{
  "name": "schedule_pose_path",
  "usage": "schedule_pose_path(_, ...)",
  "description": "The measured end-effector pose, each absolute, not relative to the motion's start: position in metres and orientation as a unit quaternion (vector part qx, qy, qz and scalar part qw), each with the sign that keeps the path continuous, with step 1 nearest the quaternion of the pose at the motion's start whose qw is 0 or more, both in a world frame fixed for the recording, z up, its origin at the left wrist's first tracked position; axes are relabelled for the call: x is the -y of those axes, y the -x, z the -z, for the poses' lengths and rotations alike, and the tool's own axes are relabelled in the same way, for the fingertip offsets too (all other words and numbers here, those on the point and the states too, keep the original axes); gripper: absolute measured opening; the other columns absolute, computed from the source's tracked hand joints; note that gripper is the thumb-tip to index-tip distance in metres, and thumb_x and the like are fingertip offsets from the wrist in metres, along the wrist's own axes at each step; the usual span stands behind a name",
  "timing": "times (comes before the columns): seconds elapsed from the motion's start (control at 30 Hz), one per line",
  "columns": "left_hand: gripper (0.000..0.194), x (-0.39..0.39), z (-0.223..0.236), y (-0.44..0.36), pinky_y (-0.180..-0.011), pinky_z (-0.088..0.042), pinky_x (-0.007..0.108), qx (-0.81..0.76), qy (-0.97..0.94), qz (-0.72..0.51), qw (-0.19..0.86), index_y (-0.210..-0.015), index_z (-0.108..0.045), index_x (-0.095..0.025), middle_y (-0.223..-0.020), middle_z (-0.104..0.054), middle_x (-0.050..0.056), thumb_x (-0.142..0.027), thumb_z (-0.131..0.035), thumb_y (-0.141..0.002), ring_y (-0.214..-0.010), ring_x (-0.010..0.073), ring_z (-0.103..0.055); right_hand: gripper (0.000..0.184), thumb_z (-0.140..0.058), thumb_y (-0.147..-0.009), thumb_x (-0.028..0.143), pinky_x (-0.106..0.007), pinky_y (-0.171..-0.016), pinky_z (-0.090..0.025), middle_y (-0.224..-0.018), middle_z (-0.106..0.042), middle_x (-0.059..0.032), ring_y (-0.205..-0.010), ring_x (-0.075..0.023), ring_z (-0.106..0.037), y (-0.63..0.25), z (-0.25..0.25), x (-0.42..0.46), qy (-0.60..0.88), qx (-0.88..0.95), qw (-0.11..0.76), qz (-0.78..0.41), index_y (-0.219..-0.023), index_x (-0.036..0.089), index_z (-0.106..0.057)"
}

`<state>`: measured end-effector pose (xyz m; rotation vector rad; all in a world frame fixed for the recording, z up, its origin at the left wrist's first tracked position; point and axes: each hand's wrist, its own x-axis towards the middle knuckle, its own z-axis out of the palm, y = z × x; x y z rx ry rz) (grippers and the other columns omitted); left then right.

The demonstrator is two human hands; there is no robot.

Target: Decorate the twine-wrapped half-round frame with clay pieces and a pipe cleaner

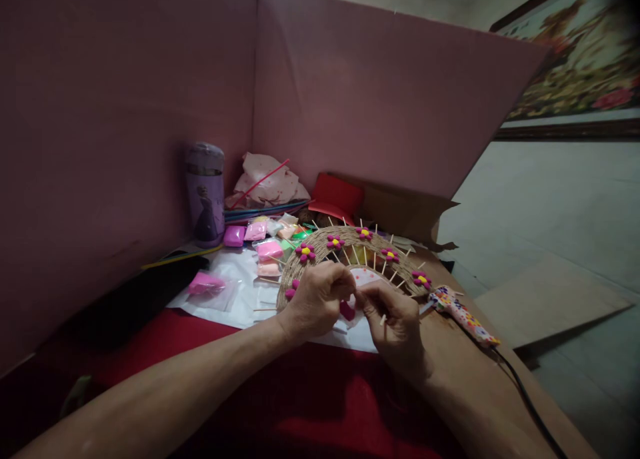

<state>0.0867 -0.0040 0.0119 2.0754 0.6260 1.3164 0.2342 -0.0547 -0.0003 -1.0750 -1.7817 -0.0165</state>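
Observation:
My left hand (320,299) is closed, fingertips pinched together near my right hand. What it pinches is too small to make out. My right hand (395,319) is closed too, its thumb and forefinger meeting the left fingertips. From between its fingers pokes the end of a thin pale stick (383,320). A magenta lump (347,310) shows just below the fingertips; whether it is held I cannot tell. Behind both hands stands a twine-woven arch (320,242) with short sticks along its edges. Magenta flowers with yellow centres, such as this flower (335,242), sit on it. My hands hide its lower part.
Packets of coloured clay (270,249) and an opened pink packet (207,284) lie on white sheeting (240,262). A purple tumbler (205,196) stands back left. At right lies a flower-patterned glue gun (463,316) with a black cord. Pink panels (375,92) wall the back.

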Motion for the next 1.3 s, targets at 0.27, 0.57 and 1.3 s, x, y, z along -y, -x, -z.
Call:
schedule_pose_path(0.27,0.006,0.0026,-0.0122,-0.0896,-0.055,-0.045,0.021,-0.247,-0.714,-0.478,0.449,-0.076,-0.062,-0.013,-0.064,-0.063,0.001,-0.018,-0.058,-0.077,-0.057,0.0106,-0.057,0.016,-0.054,-0.087,0.025,-0.024,-0.051,-0.04,-0.062,-0.054,0.0008,-0.054,-0.0119,-0.05,-0.2359,0.0051,0.0479,0.465,0.697,0.542,-0.058,-0.073,0.019,-0.057)
schedule_pose_path(0.57,0.009,-0.0002,-0.011,-0.0893,-0.054,-0.047,0.022,-0.232,-0.688,-0.473,0.499,-0.072,-0.061,-0.012,-0.064,-0.063,0.003,-0.02,-0.061,-0.076,-0.056,0.0102,-0.059,0.013,-0.055,-0.087,0.028,-0.025,-0.053,-0.042,-0.068,-0.057,-0.0012,-0.057,-0.0129,-0.051,-0.2387,0.0053,0.0489,0.463,0.705,0.531,-0.084,-0.079,0.019,-0.059)
schedule_pose_path(1.3,0.011,-0.0038,-0.0127,-0.0914,-0.053,-0.05,0.024,-0.203,-0.624,-0.448,0.608,-0.072,-0.06,-0.01,-0.063,-0.063,0.002,-0.02,-0.064,-0.07,-0.052,0.0113,-0.06,0.026,-0.046,-0.093,0.031,-0.023,-0.053,-0.037,-0.064,-0.053,0.0008,-0.058,-0.0109,-0.048,-0.2423,0.0083,0.0473,0.456,0.689,0.551,-0.118,-0.073,0.019,-0.057)
